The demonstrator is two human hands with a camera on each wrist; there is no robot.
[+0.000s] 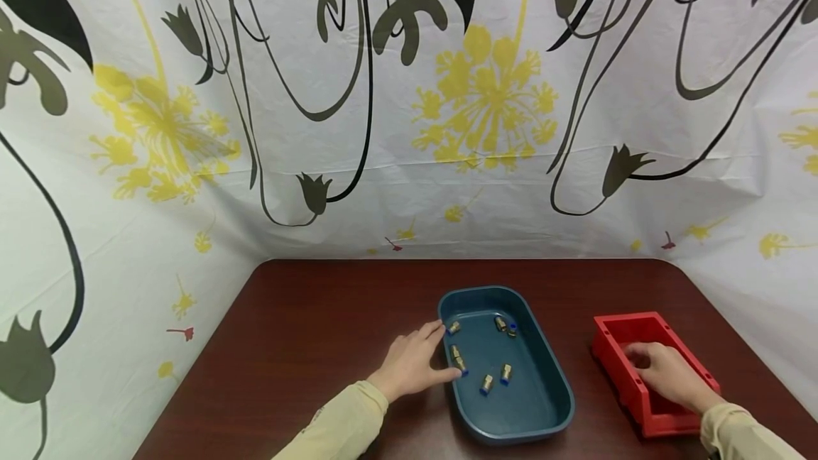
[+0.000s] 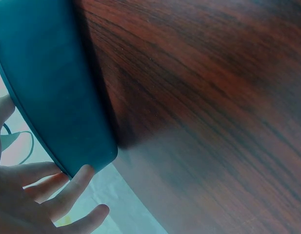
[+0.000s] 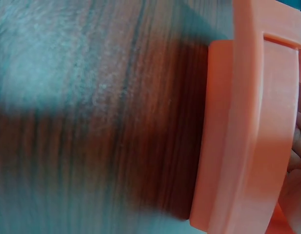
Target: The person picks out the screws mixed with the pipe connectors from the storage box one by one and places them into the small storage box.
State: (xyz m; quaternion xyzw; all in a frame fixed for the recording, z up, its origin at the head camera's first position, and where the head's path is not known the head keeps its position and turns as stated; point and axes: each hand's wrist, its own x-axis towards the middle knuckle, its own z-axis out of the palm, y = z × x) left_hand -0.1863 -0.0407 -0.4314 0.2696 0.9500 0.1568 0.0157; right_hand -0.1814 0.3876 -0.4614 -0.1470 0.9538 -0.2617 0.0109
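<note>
A blue-grey tray (image 1: 511,414) holds several small brass fittings (image 1: 487,384) with blue ends, scattered over its floor. My left hand (image 1: 414,364) touches the tray's left rim, fingers spread and fairly straight. In the left wrist view, the fingertips (image 2: 84,171) lie against the tray's outer wall (image 2: 57,87). To the right, my right hand (image 1: 667,373) reaches down into a red bin (image 1: 629,382). Its fingertips are hidden, so whatever they may hold cannot be seen. The right wrist view mostly shows the bin's outer wall (image 3: 243,136), with part of the hand behind it.
Both containers stand on a dark brown wooden table (image 1: 307,346), with a gap of tabletop between them. A white cloth (image 1: 409,183) with a yellow and grey plant print hangs behind the table and along its left side.
</note>
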